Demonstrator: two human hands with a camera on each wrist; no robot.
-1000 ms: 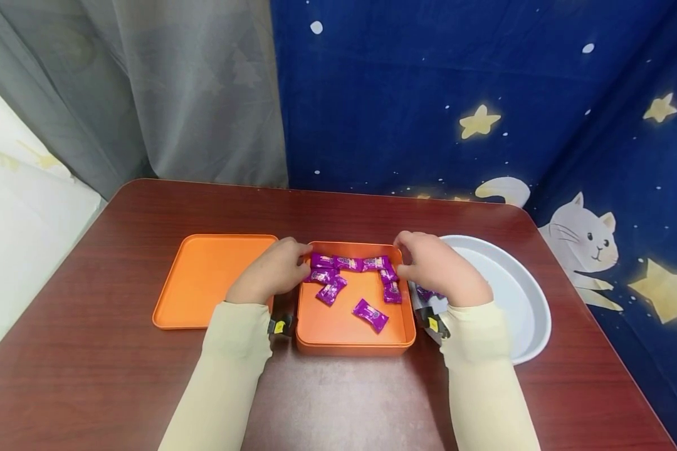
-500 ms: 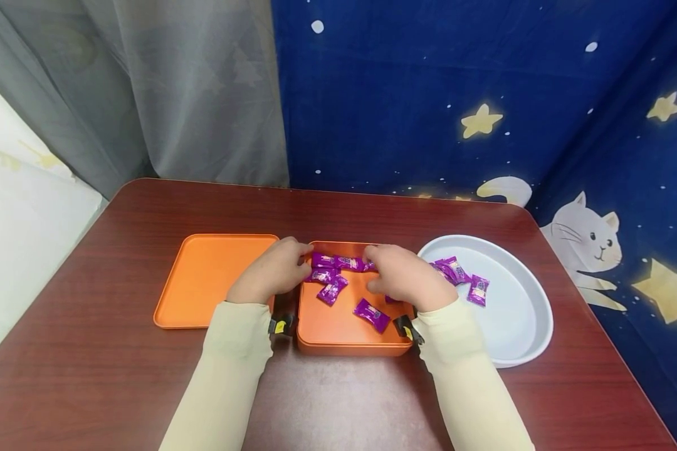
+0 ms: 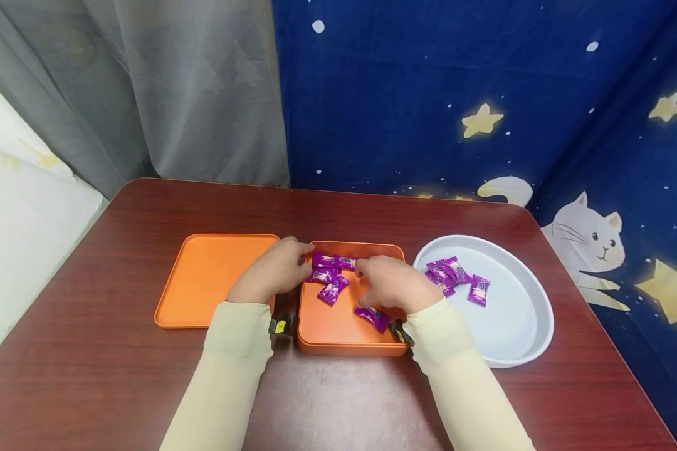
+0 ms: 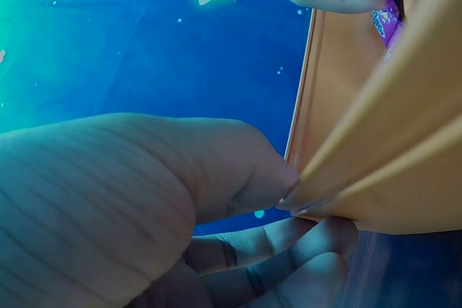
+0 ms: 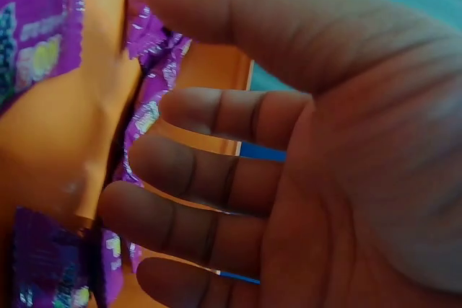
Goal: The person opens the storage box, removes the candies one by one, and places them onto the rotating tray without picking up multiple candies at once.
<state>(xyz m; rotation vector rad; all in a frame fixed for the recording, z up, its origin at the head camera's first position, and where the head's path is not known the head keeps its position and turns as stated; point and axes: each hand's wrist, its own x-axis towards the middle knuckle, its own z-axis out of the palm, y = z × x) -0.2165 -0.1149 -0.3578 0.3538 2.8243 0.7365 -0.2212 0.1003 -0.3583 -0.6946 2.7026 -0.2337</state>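
Note:
An orange box sits on the table with several purple-wrapped candies along its back and left side. My left hand pinches the box's left rim between thumb and fingers, as the left wrist view shows at the box wall. Over the box's right half is my right hand, its fingers loosely spread and apparently holding nothing. A single candy lies just below its thumb. In the right wrist view, wrappers lie beside the fingertips. The right hand hides the candies at the back right.
A flat orange lid lies on the table left of the box, partly behind the left hand. To the right stands a white round tray with several purple candies. Curtains hang behind the table.
My right hand has moved left from the box's right edge to above its interior, uncovering candies in the white tray. The left hand stays at the box's left rim.

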